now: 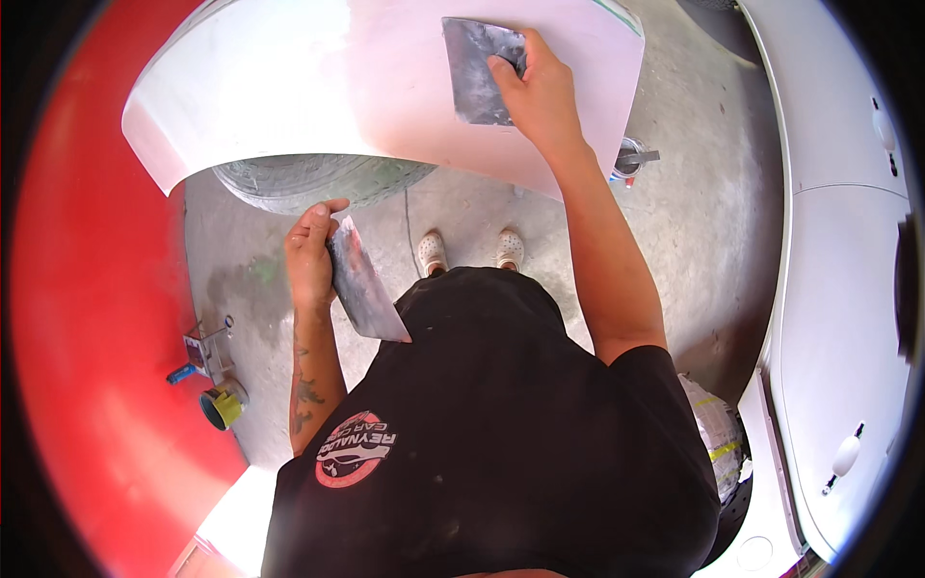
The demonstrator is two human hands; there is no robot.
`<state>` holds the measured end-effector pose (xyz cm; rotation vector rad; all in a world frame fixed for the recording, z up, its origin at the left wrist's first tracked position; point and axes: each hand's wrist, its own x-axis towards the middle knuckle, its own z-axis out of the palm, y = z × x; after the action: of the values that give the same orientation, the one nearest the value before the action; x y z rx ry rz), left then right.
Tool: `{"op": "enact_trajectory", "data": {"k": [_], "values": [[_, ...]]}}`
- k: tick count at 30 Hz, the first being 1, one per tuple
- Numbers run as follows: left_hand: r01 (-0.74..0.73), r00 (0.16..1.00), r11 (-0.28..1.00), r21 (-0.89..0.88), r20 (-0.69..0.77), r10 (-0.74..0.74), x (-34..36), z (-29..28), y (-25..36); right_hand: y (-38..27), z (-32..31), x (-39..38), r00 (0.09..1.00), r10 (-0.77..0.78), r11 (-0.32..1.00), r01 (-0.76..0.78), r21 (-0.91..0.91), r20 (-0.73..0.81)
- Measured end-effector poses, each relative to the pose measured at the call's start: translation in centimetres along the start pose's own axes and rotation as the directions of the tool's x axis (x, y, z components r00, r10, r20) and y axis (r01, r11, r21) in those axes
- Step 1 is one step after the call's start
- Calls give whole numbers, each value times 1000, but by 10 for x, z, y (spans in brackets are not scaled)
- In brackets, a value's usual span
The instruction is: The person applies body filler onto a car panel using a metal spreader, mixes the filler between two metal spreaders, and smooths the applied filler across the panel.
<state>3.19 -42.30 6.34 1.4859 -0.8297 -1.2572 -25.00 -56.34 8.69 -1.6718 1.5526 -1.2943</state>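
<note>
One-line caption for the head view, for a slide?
Right hand presses a grey spreader on a pale car panel; left hand holds a second spreader.

Bare grey concrete floor point(694, 222), stained and a bit cracked, bright daylight on it. Red car body point(96, 289) on the left, white car point(838, 289) on the right.

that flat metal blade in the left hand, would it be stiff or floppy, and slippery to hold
The flat metal blade looks thin and wide, so probably light and slightly springy rather than floppy; it holds straight while the left hand grips one edge. Its smeared, greyish face may feel slick or tacky. Flat, it is unlikely to roll.
</note>
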Motion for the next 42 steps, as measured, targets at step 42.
{"op": "enact_trajectory", "data": {"k": [42], "values": [[-166, 944, 981, -96, -302, 131, 46, -77, -18, 21, 40, -135, 747, -15, 995, -56, 85, 664]]}}
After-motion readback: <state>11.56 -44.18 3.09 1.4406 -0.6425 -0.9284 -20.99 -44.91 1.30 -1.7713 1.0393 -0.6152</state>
